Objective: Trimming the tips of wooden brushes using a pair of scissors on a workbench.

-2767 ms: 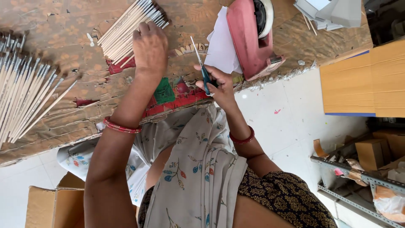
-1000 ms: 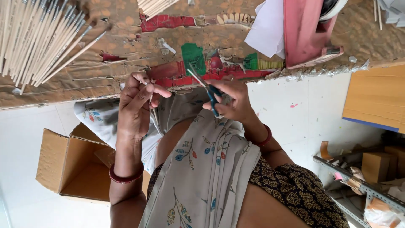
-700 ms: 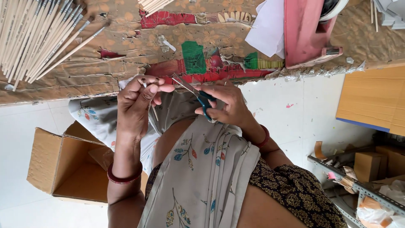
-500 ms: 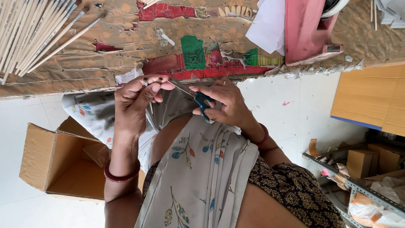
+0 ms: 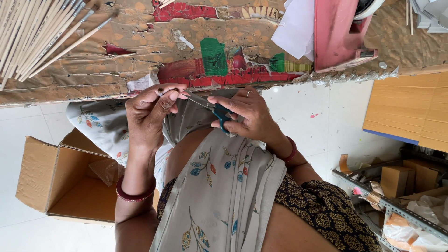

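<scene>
My right hand [image 5: 245, 114] grips small blue-handled scissors [image 5: 212, 108], blades pointing toward my left hand [image 5: 149, 114]. The left hand's fingertips pinch something thin, apparently the tip of a stick, right at the scissor blades; it is too small to make out. Both hands hover over my lap, just below the edge of the worn paper-covered table [image 5: 140, 60].
A pile of thin wooden sticks [image 5: 37, 32] lies at the table's upper left. A pink box-like tool [image 5: 338, 35] and white paper [image 5: 296, 28] sit at upper right. An open cardboard box [image 5: 60, 179] stands on the floor to my left; wooden boards [image 5: 410, 107] and shelving lie right.
My left hand reached to the stick bundle on the table, then came back to my lap. Both hands have met at the scissors, and the view has tilted downward.
</scene>
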